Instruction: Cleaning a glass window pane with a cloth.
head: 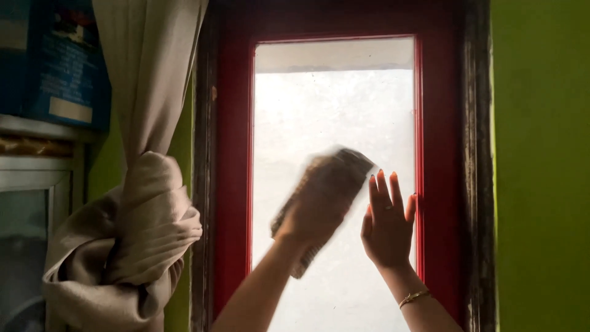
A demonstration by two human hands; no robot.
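A tall window pane (319, 104) glows bright inside a red frame (236, 154). My left hand (310, 212) presses a brownish cloth (347, 166) flat against the glass; the hand and cloth are blurred by motion. My right hand (388, 221) rests open on the pane, fingers spread upward, close to the frame's right inner edge. A thin gold bracelet (415, 298) circles that wrist.
A beige curtain (144, 203) hangs knotted at the left of the window. Green walls (541, 166) flank the frame. A blue poster (61, 61) and part of a cabinet or second glass panel (27, 246) sit at the far left.
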